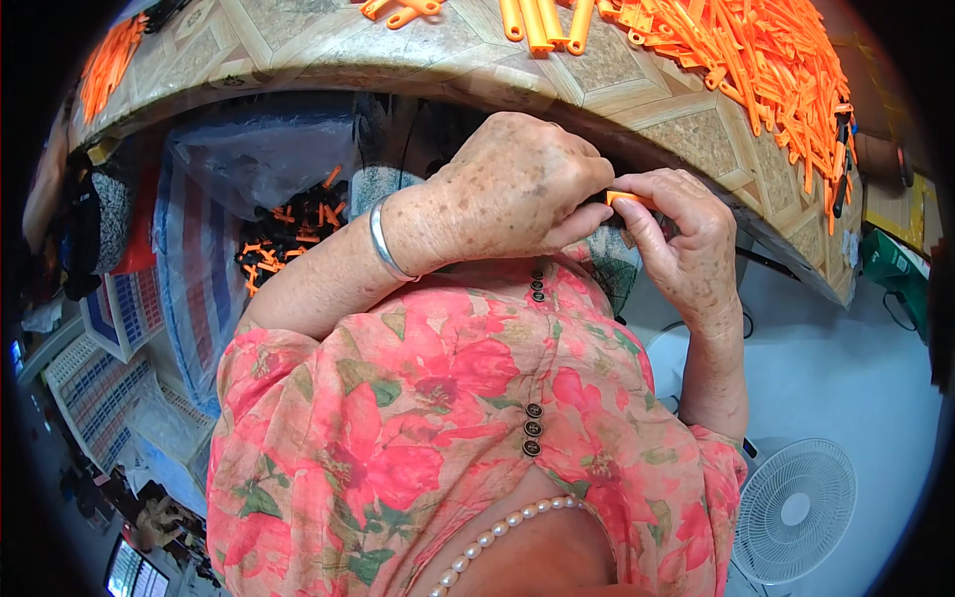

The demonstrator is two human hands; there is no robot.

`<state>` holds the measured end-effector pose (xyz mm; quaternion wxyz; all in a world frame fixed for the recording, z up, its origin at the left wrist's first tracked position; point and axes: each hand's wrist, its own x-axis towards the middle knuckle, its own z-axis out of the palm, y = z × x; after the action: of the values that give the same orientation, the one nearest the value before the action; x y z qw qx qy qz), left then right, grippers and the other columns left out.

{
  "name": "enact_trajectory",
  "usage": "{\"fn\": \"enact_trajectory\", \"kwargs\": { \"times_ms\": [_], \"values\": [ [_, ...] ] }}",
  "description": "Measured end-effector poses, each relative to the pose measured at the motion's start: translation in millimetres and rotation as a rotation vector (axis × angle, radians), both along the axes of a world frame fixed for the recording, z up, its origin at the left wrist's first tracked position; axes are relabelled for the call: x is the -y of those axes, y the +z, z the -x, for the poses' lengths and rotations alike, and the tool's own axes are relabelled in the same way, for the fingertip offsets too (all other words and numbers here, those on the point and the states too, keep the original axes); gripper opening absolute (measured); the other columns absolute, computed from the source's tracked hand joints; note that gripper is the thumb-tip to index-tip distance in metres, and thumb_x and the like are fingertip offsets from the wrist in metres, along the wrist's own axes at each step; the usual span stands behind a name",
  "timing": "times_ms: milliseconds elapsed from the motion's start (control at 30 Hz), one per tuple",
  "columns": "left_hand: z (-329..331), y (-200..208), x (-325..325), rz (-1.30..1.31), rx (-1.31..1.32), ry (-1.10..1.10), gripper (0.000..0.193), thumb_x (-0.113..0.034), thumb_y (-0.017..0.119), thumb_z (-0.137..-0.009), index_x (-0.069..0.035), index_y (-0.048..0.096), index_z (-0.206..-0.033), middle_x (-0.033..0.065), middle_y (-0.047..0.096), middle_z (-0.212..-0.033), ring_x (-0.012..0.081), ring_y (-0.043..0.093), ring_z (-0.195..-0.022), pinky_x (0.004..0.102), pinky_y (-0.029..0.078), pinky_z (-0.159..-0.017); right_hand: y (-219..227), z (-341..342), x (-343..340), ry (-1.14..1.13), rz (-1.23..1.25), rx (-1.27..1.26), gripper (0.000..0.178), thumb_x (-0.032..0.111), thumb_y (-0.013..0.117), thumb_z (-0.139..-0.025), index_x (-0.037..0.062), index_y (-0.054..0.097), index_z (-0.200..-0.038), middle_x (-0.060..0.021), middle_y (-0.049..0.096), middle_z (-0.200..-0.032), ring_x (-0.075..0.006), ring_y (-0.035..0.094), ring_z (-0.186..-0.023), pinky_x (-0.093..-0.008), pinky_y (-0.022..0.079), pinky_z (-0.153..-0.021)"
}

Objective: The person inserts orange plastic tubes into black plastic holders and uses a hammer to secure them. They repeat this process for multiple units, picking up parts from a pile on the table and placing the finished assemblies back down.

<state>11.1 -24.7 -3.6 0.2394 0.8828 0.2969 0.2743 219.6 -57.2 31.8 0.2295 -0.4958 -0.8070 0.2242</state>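
Just below the table's near edge, my two hands meet in front of my body. My right hand (684, 231) is closed, its thumb and forefinger pinching a small orange plastic piece (629, 199). Only part of that piece shows; the rest is covered by fingers. My left hand (522, 184), with a silver bangle at the wrist, curls its fingers right beside the orange piece. Its thumb points toward the piece. Something dark shows near the left fingertips, but I cannot make out what the left hand grips.
A big heap of flat orange plastic strips (741, 60) covers the table's right side. Several orange handles (547, 22) lie at its far middle. On the left, a striped bag (204, 269) holds black and orange pieces (288, 231). A white fan (796, 509) stands lower right.
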Motion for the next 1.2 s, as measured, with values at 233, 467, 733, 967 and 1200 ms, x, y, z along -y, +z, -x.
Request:
{"fn": "enact_trajectory", "kwargs": {
  "times_ms": [233, 467, 733, 967, 1200],
  "values": [
    [-2.5, -3.7, 4.8, -0.059, 0.01, -0.059, 0.018, -0.018, 0.071, -0.074, -0.005, 0.065, -0.083, 0.0106, 0.062, -0.073, 0.0313, 0.064, -0.07, 0.041, 0.052, -0.062, -6.1, 4.3, 7.1, 0.029, 0.017, 0.028, 0.01, 0.009, 0.071, -0.078, 0.004, 0.063, -0.078, -0.0101, 0.063, -0.071, -0.0284, 0.063, -0.068, -0.0388, 0.05, -0.062],
    [1.0, -18.1, 7.8, -0.01, -0.073, -0.065, 0.018, -0.018, 0.071, -0.074, -0.005, 0.065, -0.084, 0.0104, 0.062, -0.074, 0.0314, 0.064, -0.069, 0.0413, 0.052, -0.062, -33.2, 5.6, 13.5, -0.027, 0.151, -0.05, 0.01, 0.01, 0.068, -0.083, 0.0032, 0.062, -0.08, -0.0115, 0.063, -0.07, -0.0288, 0.064, -0.066, -0.039, 0.05, -0.06],
    [1.6, -12.1, 1.6, -0.059, -0.092, -0.037, 0.019, -0.022, 0.072, -0.077, -0.006, 0.066, -0.085, 0.0094, 0.062, -0.079, 0.0299, 0.064, -0.078, 0.0405, 0.051, -0.071, -19.1, 4.4, 10.8, -0.063, 0.222, -0.09, 0.007, 0.01, 0.064, -0.089, 0.0028, 0.063, -0.086, -0.0124, 0.065, -0.07, -0.0257, 0.067, -0.064, -0.0369, 0.05, -0.058],
    [4.2, -14.1, 2.8, -0.085, -0.073, -0.092, 0.017, -0.019, 0.072, -0.076, -0.006, 0.065, -0.083, 0.0096, 0.061, -0.076, 0.03, 0.063, -0.077, 0.0404, 0.051, -0.072, -24.6, -2.4, 9.4, 0.049, 0.346, -0.102, 0.008, 0.009, 0.062, -0.09, 0.0018, 0.062, -0.087, -0.0127, 0.064, -0.067, -0.0235, 0.067, -0.063, -0.0357, 0.049, -0.057],
    [4.0, -16.3, 6.4, -0.048, -0.006, -0.118, 0.017, -0.017, 0.072, -0.073, -0.004, 0.064, -0.08, 0.0119, 0.061, -0.075, 0.0318, 0.063, -0.075, 0.0425, 0.05, -0.07, -21.3, 1.0, 14.9, 0.036, 0.262, -0.108, 0.013, 0.01, 0.065, -0.085, 0.0015, 0.059, -0.078, -0.0142, 0.059, -0.063, -0.0256, 0.06, -0.054, -0.0367, 0.046, -0.054]
  ]
}}
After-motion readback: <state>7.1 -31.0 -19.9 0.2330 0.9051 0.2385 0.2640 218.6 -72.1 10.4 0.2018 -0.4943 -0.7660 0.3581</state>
